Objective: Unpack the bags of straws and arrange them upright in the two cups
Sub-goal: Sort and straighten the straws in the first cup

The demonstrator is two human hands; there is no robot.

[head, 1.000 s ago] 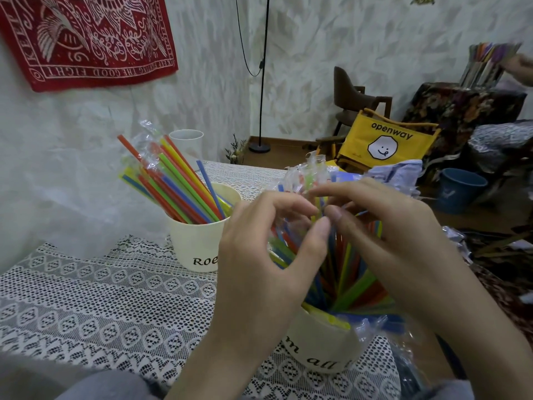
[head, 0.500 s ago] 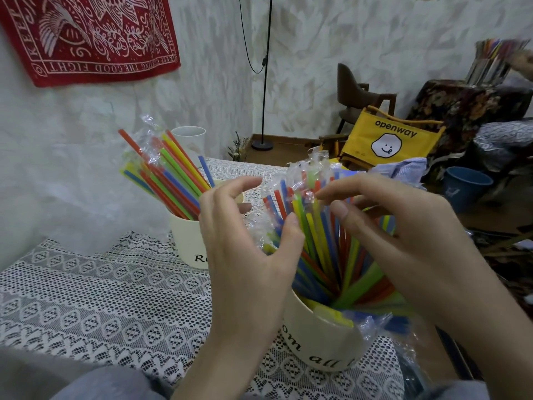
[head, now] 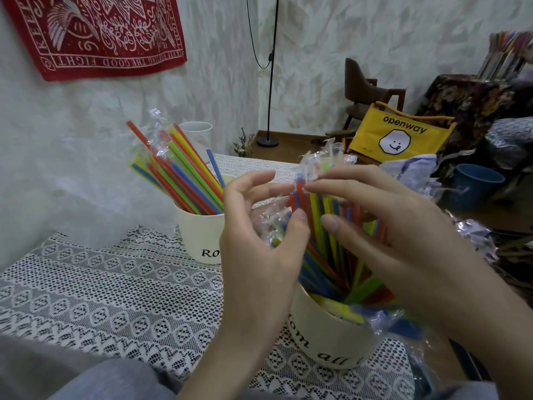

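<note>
Coloured straws [head: 323, 226] are seen standing in the near cup [head: 326, 336], clear wrapping [head: 320, 160] remaining over their tops. The wrapping appears to be pinched by the left hand [head: 259, 255] and right hand [head: 403, 241]. The far cup [head: 199, 238] is filled, film still clinging; unwrapping looks unfinished.

Two cream cups [head: 326, 333]; two hands [head: 259, 255]

We read only "RO" on the far cup [head: 199, 241] before the left hand [head: 259, 249] covers the rest; the near cup [head: 326, 336] shows "com all", cut short by crinkled wrapper [head: 383, 319] and the right hand [head: 403, 241]. The red cloth [head: 95, 33] runs off the top edge, and the bundle [head: 507, 53] top right is blurred
</note>
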